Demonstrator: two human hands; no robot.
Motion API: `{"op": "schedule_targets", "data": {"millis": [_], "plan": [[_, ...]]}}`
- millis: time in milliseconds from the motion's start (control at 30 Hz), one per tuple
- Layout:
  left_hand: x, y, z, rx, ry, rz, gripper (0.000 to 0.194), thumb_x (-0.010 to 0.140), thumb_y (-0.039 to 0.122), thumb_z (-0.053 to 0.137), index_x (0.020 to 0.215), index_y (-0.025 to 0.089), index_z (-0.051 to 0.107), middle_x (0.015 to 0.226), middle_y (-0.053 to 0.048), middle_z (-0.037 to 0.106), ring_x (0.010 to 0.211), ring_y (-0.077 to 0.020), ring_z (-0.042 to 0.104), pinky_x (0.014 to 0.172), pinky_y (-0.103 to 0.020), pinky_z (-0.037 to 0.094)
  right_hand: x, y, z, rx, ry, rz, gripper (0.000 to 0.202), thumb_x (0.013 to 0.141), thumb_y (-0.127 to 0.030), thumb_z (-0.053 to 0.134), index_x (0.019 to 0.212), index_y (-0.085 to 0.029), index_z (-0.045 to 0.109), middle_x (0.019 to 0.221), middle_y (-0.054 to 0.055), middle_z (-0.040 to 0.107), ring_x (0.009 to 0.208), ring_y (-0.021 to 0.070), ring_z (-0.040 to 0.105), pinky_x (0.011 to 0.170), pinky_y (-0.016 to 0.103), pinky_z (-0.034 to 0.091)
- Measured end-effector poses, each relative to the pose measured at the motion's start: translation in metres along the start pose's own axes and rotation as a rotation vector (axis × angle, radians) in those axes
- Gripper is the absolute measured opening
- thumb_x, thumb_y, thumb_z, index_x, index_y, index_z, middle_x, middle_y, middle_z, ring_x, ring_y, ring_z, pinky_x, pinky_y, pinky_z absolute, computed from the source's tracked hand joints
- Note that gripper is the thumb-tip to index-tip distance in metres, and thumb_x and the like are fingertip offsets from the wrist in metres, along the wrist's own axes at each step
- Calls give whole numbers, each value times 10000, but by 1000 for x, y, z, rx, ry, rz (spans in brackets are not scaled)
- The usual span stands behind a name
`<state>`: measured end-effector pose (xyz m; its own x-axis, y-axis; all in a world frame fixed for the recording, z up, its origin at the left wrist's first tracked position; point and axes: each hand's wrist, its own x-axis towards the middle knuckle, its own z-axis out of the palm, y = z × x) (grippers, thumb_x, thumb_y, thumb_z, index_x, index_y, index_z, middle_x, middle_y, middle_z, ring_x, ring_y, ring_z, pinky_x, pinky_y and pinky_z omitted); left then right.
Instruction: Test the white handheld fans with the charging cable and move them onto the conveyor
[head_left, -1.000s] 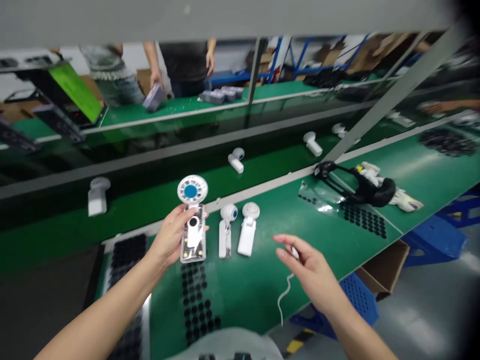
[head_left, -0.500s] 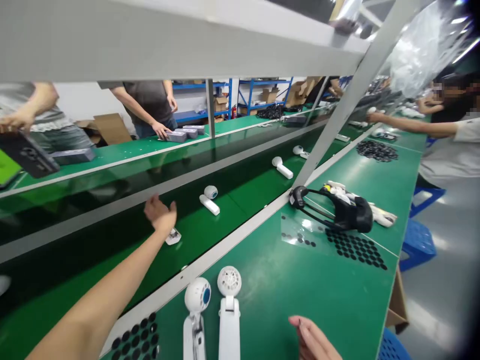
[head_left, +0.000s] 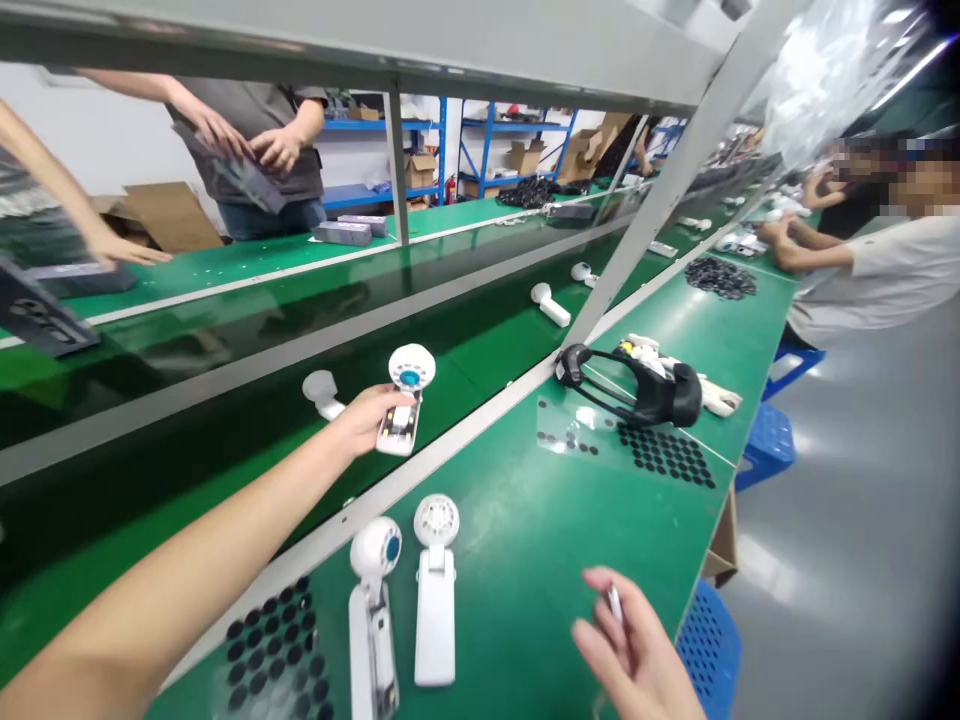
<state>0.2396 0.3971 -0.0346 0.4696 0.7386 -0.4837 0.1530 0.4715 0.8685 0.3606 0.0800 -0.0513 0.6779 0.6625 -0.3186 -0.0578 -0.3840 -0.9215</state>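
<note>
My left hand (head_left: pixel 365 418) grips a white handheld fan (head_left: pixel 412 368) above the belt's near edge. Its handle lies open, with inner parts showing. Another white fan (head_left: pixel 321 392) is on the belt just behind that hand. My right hand (head_left: pixel 634 640) is over the near table, fingers curled round a slim, pale thing (head_left: pixel 616 604) whose kind I cannot make out. Between my arms, two more fans lie on the table: one with its handle opened (head_left: pixel 373 610), the other with a closed white handle (head_left: pixel 436 600).
Black round pads on clear sheets lie at left (head_left: pixel 277 640) and right (head_left: pixel 664 455). A black strapped headset (head_left: pixel 667 393) sits near gloves (head_left: pixel 720 397). A slanted post (head_left: pixel 652 205) rises at the belt's edge. Co-workers handle dark boxes (head_left: pixel 259 185) across the belt.
My left hand has taken hold of a fan from the belt and brought it nearer the table. My right hand has come further into view. The camera view has shifted.
</note>
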Motion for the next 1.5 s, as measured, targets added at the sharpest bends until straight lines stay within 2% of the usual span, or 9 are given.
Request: {"op": "schedule_targets", "data": {"millis": [200, 300, 433, 567, 733, 967, 1133, 1333, 1500], "plan": [[-184, -53, 22, -150, -272, -110, 387, 616, 82, 683, 975, 136, 549, 845, -46, 619, 738, -157, 603, 651, -246, 467, -16, -71, 52, -103, -162, -334, 745, 490, -426, 809, 1104, -249, 425, 987, 39, 492, 940, 226, 503, 736, 315, 458], [-243, -70, 27, -220, -320, -181, 386, 662, 139, 696, 1019, 144, 548, 894, -51, 616, 759, -133, 592, 670, -224, 462, -24, -83, 64, -51, -245, -416, 654, 540, -416, 788, 1059, -241, 429, 826, -19, 478, 720, 147, 495, 612, 262, 430], [-290, -80, 23, -309, -363, -170, 483, 639, 178, 744, 1082, 141, 555, 993, -95, 623, 818, -148, 598, 654, -202, 476, -30, -86, 63, 14, -370, -380, 411, 696, -421, 675, 983, -203, 476, 685, -50, 408, 567, 95, 400, 513, 234, 353], [-310, -85, 15, -471, -174, -83, 397, 710, 381, 694, 992, 117, 605, 833, -96, 649, 669, -155, 619, 509, -193, 475, -58, -89, 54, 94, -593, -349, 290, 888, -438, 420, 949, -197, 571, 670, -31, 412, 533, 87, 361, 461, 232, 295], [-320, -89, 6, -598, 70, 8, 252, 840, 345, 539, 884, 104, 597, 631, -61, 624, 496, -121, 580, 448, -189, 460, -115, -83, 49, -114, -899, -406, 130, 877, -296, 507, 941, -209, 580, 728, -23, 541, 653, 102, 484, 608, 243, 406], [-338, -99, 10, -601, 81, 141, 200, 798, 293, 606, 948, 170, 556, 790, -24, 649, 616, -138, 621, 547, -236, 516, -137, -69, 58, -60, -959, -369, 103, 856, -293, 541, 866, -191, 549, 779, -4, 600, 730, 125, 568, 677, 278, 464], [-344, -101, 10, -481, 63, 132, 291, 786, 319, 624, 1043, 209, 544, 873, -28, 650, 642, -141, 613, 539, -232, 502, -137, -68, 55, -39, -1038, -249, 113, 850, -287, 543, 806, -185, 520, 696, -22, 578, 655, 103, 548, 611, 245, 438], [-348, -111, 12, -370, 83, 125, 380, 749, 290, 657, 1096, 231, 512, 933, -45, 626, 696, -168, 616, 579, -265, 506, -143, -60, 51, -251, -963, -389, 93, 857, -249, 506, 783, -193, 506, 711, -13, 589, 639, 111, 539, 582, 251, 412], [-347, -124, 14, -347, 118, 45, 355, 768, 320, 633, 1084, 226, 503, 925, -49, 613, 675, -149, 598, 568, -242, 480, -142, -45, 59, -221, -1020, -313, 97, 844, -239, 505, 762, -189, 492, 670, -17, 580, 610, 111, 522, 586, 262, 413]]}}
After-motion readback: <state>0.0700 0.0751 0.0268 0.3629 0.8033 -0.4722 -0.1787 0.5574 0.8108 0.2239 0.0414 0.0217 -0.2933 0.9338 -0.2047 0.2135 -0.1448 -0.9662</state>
